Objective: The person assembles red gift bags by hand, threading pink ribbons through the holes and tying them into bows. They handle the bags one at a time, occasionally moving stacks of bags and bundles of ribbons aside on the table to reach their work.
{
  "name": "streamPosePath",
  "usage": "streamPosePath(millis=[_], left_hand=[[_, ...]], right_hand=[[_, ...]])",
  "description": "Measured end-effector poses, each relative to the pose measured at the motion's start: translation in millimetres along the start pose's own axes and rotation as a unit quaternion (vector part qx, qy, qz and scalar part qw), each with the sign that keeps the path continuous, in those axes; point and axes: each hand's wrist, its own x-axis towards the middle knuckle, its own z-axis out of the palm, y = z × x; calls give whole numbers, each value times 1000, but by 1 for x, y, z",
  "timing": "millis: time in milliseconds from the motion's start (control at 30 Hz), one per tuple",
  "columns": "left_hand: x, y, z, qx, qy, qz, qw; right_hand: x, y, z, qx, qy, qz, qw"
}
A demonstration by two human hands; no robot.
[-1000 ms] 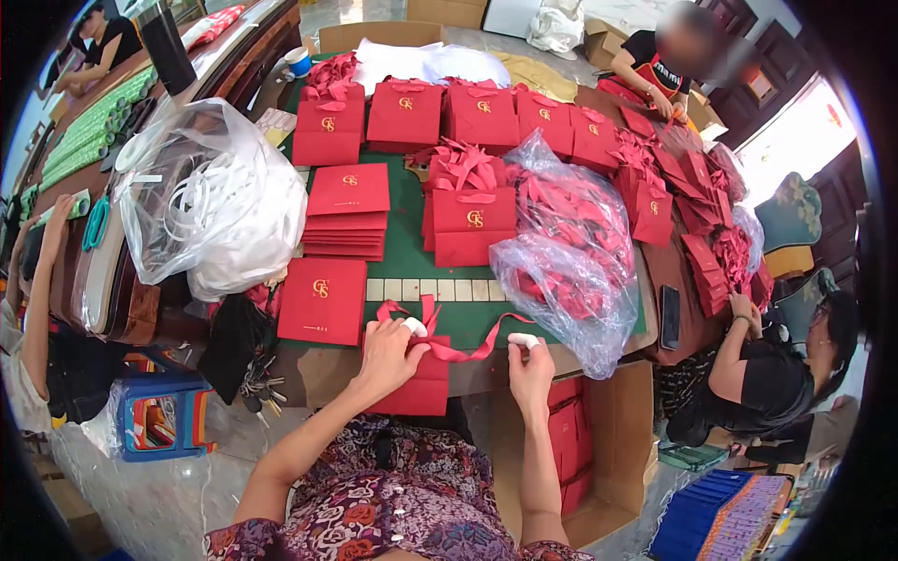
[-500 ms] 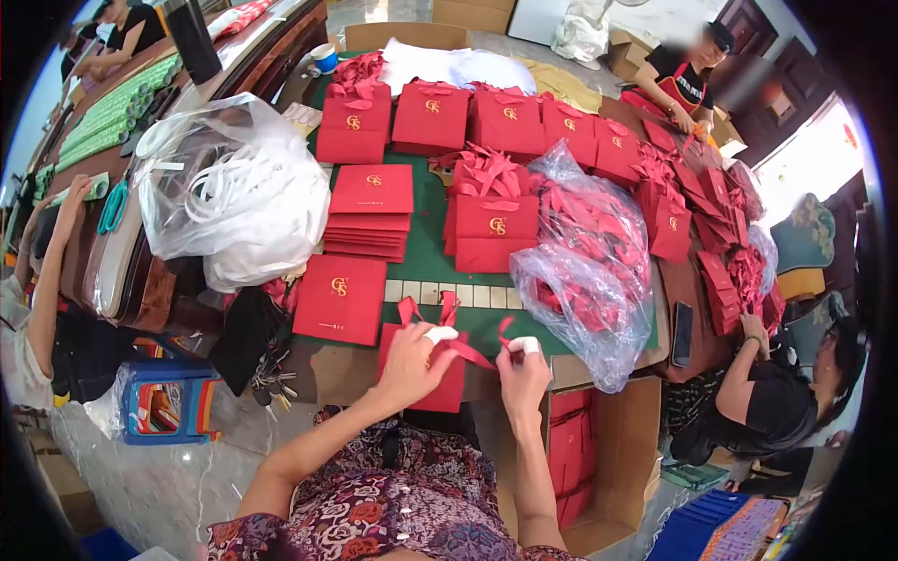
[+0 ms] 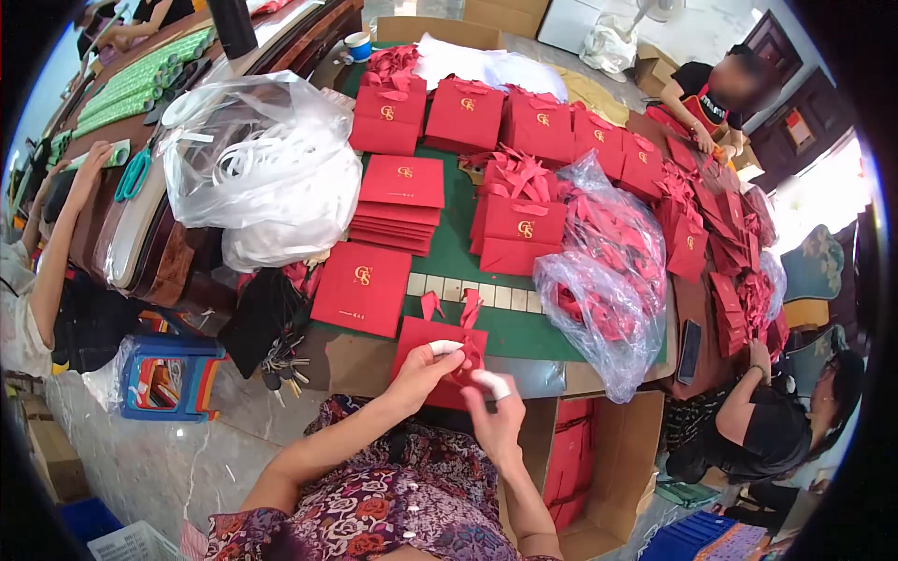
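Note:
A red paper bag (image 3: 421,338) lies at the table's front edge, its ribbon loops pointing away from me. Over its right part my left hand (image 3: 427,376) pinches a red ribbon (image 3: 470,355), with white tape round a fingertip. Close on the right, my right hand (image 3: 496,411) has its thumb and taped index finger at the same ribbon; the fingertips partly hide it. Left of the bag lies a flat red bag (image 3: 363,288), and behind that a stack of flat red bags (image 3: 402,182).
Standing red bags (image 3: 526,234) and a clear sack of red ribbons (image 3: 608,280) are beyond my hands. A plastic bag of white ribbon (image 3: 271,178) lies left. An open carton (image 3: 613,467) stands below right. Co-workers sit at right and left.
My hands have come together over the bag, the right one moving left and down. The ribbon stretched between them is now bunched at the fingertips. The view has shifted, moving the table rightward.

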Motion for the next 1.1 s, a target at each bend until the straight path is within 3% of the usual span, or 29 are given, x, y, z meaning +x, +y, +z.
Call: streamPosePath(millis=[33,100,300,367,400,433,467,500,567,600,667,700,767,900,967,1033,1100], left_hand=[[-3,0,0,-1,3,1,1000],[-12,-4,2,37,-61,8,997],[-19,-11,4,32,-80,10,996],[-22,1,1,107,-77,37,991],[-23,12,-2,199,-49,101,974],[-21,24,-8,290,-21,163,943],[-16,32,-16,390,38,236,889],[-17,51,-18,522,76,305,793],[-4,55,-35,633,97,325,696],[-1,59,-36,633,97,324,696],[3,65,-37,725,61,274,629],[5,62,-40,725,60,274,629],[12,54,-47,772,33,260,579],[14,57,-45,775,17,260,576],[13,57,-42,757,19,285,588],[13,56,-40,753,15,287,592],[12,55,-36,749,10,289,596]], right_hand=[[-1,0,1,36,25,71,996],[5,5,5,102,66,122,985],[10,1,6,136,40,70,987],[9,-2,2,140,47,67,987],[11,-15,-6,181,77,88,976],[12,-21,-12,222,108,109,963],[10,-16,-17,235,127,70,961],[11,-28,-23,230,148,74,959],[6,-27,-30,208,148,47,966],[6,-30,-30,209,148,48,965],[7,-39,-33,179,134,-43,974],[9,-43,-36,179,135,-41,974],[13,-49,-45,82,141,-180,970],[12,-61,-49,70,153,-152,974],[20,-65,-38,61,86,-19,994],[34,-52,-17,22,-10,16,1000],[35,-23,15,-10,-36,18,999]])
